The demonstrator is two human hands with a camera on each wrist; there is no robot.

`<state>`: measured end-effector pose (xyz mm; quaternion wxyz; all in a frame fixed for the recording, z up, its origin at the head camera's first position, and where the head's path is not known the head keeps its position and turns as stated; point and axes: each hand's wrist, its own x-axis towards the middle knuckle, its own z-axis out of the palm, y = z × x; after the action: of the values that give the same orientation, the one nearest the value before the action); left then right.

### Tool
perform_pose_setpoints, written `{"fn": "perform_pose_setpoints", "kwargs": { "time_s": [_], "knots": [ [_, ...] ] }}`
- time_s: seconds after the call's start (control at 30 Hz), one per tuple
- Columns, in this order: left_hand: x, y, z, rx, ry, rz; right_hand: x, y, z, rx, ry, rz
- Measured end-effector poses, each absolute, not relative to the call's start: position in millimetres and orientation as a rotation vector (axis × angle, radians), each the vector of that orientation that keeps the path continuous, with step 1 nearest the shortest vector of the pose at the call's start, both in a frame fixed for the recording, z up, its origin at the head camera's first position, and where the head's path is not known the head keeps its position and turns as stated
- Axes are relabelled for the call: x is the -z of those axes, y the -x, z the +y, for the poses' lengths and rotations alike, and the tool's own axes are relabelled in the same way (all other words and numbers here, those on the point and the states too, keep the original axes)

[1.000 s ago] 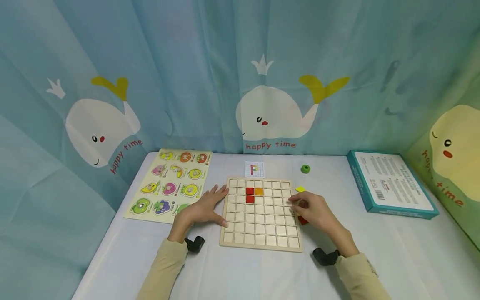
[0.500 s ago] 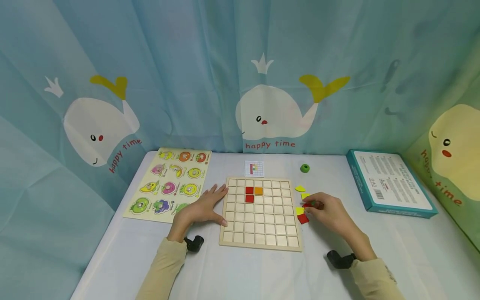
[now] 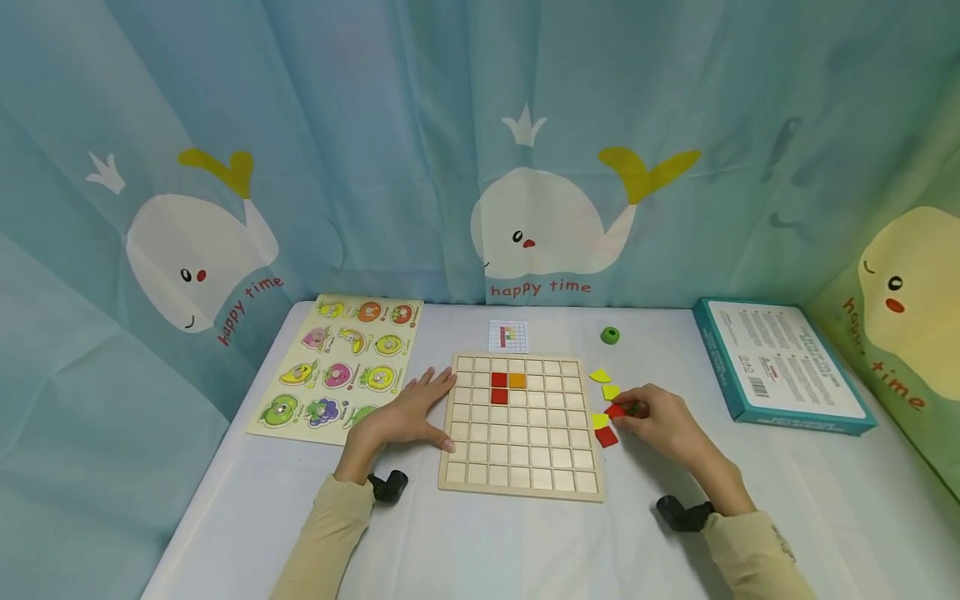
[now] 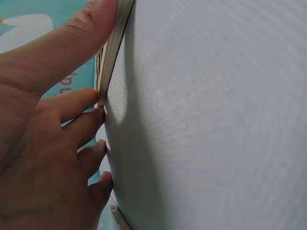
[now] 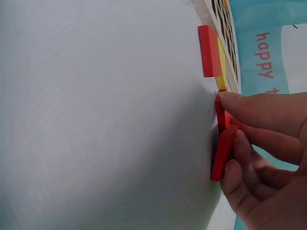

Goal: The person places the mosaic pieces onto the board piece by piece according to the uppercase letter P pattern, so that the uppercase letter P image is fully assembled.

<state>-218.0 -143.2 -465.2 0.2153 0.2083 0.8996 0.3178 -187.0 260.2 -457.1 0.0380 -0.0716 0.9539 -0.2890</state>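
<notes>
Red tile (image 3: 615, 411) being pinched by R hand (image 3: 658, 423); L hand (image 3: 405, 417), spread, touching board (image 3: 519, 457) @ L edge; curtain (image 3: 367, 125) reading "happy time".

Red "happy time" lettering (image 3: 541, 288) on the blue curtain (image 3: 405, 150), plus print (image 3: 782, 358) too small to read on the teal box (image 3: 810, 424)

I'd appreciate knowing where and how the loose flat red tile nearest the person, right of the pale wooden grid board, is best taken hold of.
Probably pinch the red tile at its right end, across near and far edges, from above right: it lies flat, thick edges showing, with the board close left and a flat yellow tile beside its far-left corner.
</notes>
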Motion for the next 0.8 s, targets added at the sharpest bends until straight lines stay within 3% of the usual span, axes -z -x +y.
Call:
{"fn": "perform_pose_setpoints", "kwargs": {
  "time_s": [0.8],
  "knots": [
    [465.8,216.8,-143.7,-0.886,-0.555,2.491,454.0,187.4,254.2,1.053,0.242,2.943]
  ]
}}
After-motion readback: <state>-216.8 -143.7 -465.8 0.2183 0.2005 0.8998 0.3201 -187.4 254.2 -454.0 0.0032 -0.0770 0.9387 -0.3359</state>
